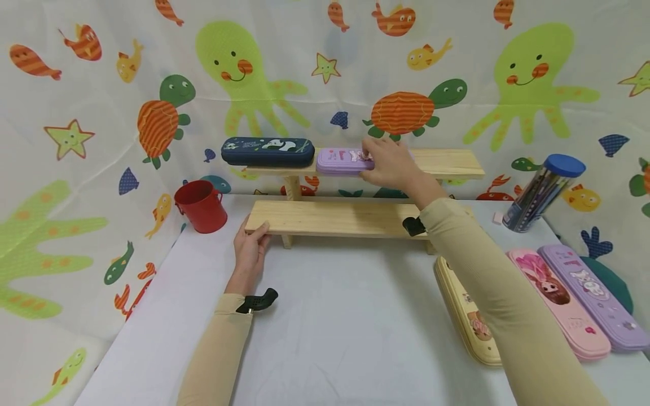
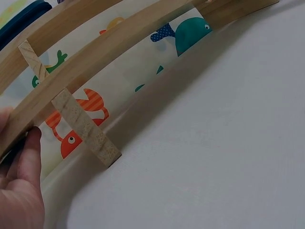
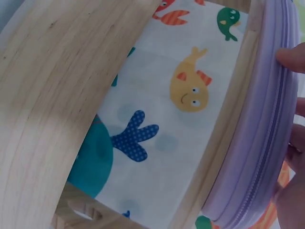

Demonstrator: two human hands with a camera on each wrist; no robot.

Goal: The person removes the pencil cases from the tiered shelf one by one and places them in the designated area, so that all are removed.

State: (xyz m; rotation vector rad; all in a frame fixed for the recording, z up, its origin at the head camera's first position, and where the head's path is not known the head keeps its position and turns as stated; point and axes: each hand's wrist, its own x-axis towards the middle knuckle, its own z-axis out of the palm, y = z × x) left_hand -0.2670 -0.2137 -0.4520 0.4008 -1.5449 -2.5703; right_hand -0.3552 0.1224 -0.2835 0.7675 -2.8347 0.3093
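Note:
A two-tier wooden shelf (image 1: 325, 217) stands at the back of the white table. On its upper board, my right hand (image 1: 390, 163) grips a lilac zippered pencil case (image 1: 337, 159) from above, thumb at the front edge. In the right wrist view the zip side of this lilac case (image 3: 255, 157) shows along the board's edge, with fingertips on it. A navy pencil case with a panda (image 1: 269, 151) lies just left of it. My left hand (image 1: 250, 247) holds the left end of the lower board, thumb on top and the other fingers underneath.
A red bucket (image 1: 201, 207) stands left of the shelf. To the right are a blue-lidded jar of pencils (image 1: 540, 194) and a small pink block (image 1: 497, 217). Yellow (image 1: 464, 316), pink (image 1: 561, 307) and purple (image 1: 594, 299) pencil cases lie at the front right. A printed cloth hangs behind.

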